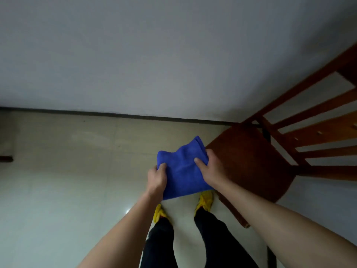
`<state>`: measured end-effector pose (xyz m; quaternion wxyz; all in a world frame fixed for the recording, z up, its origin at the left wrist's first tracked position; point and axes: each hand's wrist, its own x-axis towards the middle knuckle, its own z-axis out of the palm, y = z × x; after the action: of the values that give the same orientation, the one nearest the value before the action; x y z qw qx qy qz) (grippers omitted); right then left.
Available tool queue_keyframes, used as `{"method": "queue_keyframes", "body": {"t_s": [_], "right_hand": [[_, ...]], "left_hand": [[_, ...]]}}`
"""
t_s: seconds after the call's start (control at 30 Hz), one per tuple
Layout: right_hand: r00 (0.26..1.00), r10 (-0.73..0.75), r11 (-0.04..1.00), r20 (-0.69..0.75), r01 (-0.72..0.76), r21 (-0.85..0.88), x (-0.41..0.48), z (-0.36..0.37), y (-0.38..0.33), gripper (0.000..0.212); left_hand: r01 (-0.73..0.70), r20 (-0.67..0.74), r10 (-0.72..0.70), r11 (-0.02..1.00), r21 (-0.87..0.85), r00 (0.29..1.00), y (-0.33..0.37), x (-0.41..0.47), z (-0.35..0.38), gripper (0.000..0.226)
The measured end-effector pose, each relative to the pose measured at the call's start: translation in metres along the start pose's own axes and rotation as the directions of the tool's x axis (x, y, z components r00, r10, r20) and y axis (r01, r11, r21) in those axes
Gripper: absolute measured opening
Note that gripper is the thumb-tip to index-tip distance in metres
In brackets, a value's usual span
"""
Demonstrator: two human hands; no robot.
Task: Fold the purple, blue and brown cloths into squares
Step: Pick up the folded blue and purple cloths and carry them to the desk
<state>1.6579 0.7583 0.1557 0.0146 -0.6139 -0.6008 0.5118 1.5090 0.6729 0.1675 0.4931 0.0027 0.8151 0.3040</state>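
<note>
A blue cloth (182,167), folded into a thick pad, hangs in the air in front of me above my feet. My left hand (156,177) grips its left edge with the fingers curled around it. My right hand (209,168) clasps its right side, thumb lying on top of the fabric. The cloth's far corner (198,141) sticks up and away from me. No purple or brown cloth is in view.
A brown wooden chair (253,161) with a slatted back stands just to the right, its seat beside my right hand. A pale wall (154,55) meets the light floor (67,171) ahead. My legs and yellow shoes (205,198) are below the cloth.
</note>
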Motion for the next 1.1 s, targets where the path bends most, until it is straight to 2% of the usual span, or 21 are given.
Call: {"method": "queue_keyframes", "body": {"t_s": [0.07,0.2,0.43,0.53,0.77,0.9,1.1], "right_hand": [[0.996,-0.076,0.992,0.057,0.081,-0.101,-0.026,0.039,-0.054,0.029],[0.974,-0.175,0.954,0.146,0.204,-0.219,-0.068,0.117,-0.132,0.031],[0.878,-0.336,0.884,0.342,0.419,-0.206,-0.15,0.274,-0.255,0.025],[0.82,-0.383,0.846,0.426,0.496,-0.194,-0.185,0.349,-0.313,0.03],[0.686,-0.381,0.777,0.621,0.601,-0.187,-0.239,0.497,-0.428,0.026],[0.655,-0.321,0.788,0.684,0.585,-0.191,-0.248,0.575,-0.473,0.021],[0.612,-0.228,0.822,0.757,0.538,-0.187,-0.247,0.732,-0.559,0.023]], "left_hand": [[-0.081,-0.118,0.072,0.994,-0.073,0.99,-0.01,-0.012,-0.067,0.031],[-0.186,-0.309,0.154,0.979,-0.079,0.939,-0.036,-0.028,-0.18,0.032],[-0.292,-0.522,0.207,0.952,-0.086,0.828,-0.092,-0.047,-0.389,0.025],[-0.292,-0.613,0.163,0.949,-0.116,0.773,-0.114,-0.059,-0.48,0.028],[-0.263,-0.715,0.03,0.94,-0.217,0.698,-0.155,-0.062,-0.647,0.029],[-0.256,-0.73,0.009,0.94,-0.227,0.683,-0.173,-0.042,-0.726,0.031],[-0.223,-0.745,-0.071,0.932,-0.287,0.664,-0.193,0.022,-0.874,0.028]]}}
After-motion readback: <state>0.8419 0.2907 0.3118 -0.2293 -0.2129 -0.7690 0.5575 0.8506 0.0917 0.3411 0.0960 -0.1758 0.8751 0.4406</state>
